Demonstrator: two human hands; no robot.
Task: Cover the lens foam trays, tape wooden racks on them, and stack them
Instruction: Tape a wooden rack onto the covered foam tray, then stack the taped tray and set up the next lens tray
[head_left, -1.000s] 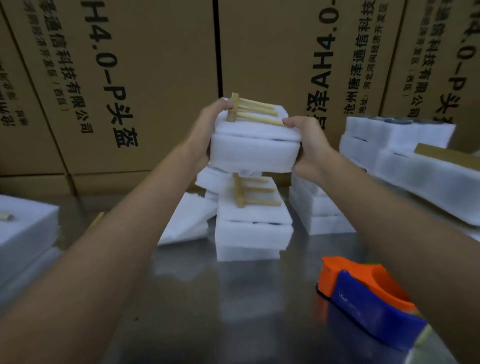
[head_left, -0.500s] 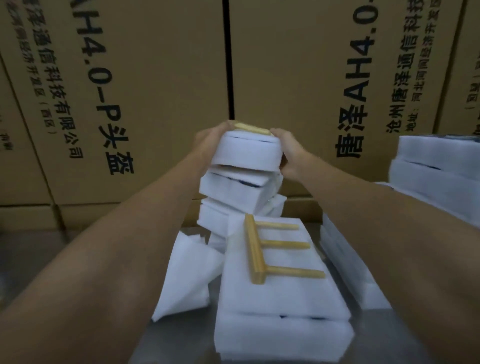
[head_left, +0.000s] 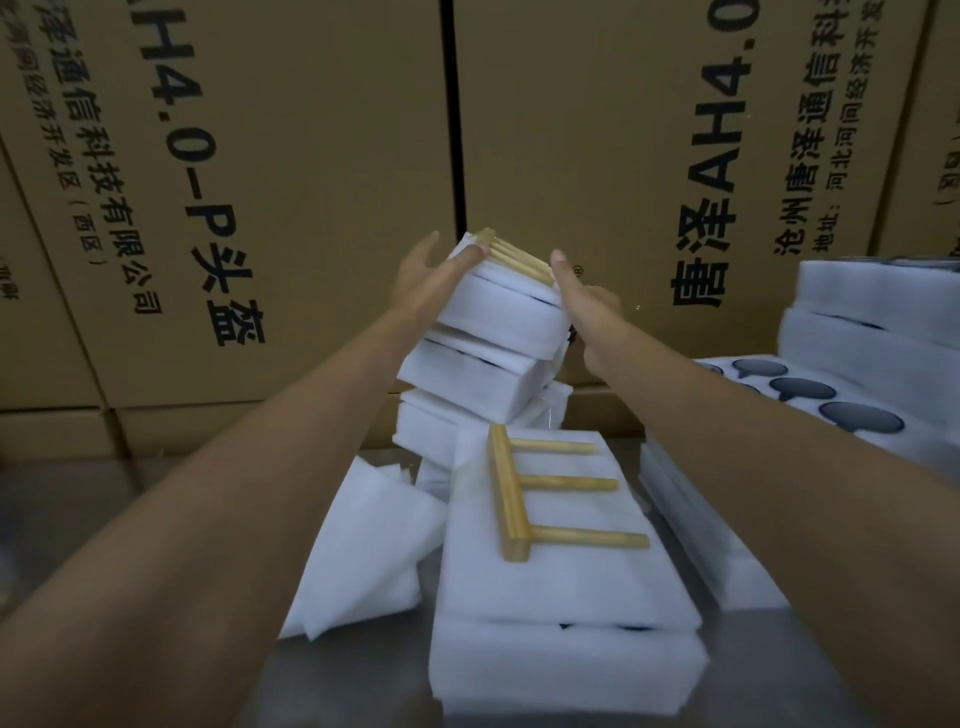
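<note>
Left hand (head_left: 434, 278): fingers straight, flat against the left side of the top foam bundle (head_left: 501, 312).
Right hand (head_left: 576, 291): fingers extended, pressing the bundle's right side.
Top foam bundle: tilted, a wooden rack (head_left: 519, 254) on it, sitting atop the rear stack (head_left: 467, 384).
Near stack (head_left: 561, 587): in front of the rear stack, on the tabletop (head_left: 358, 686), carrying a second rack (head_left: 545, 499).
Open lens tray (head_left: 810, 389): right of the rear stack.
Cartons (head_left: 291, 156): behind the rear stack.
</note>
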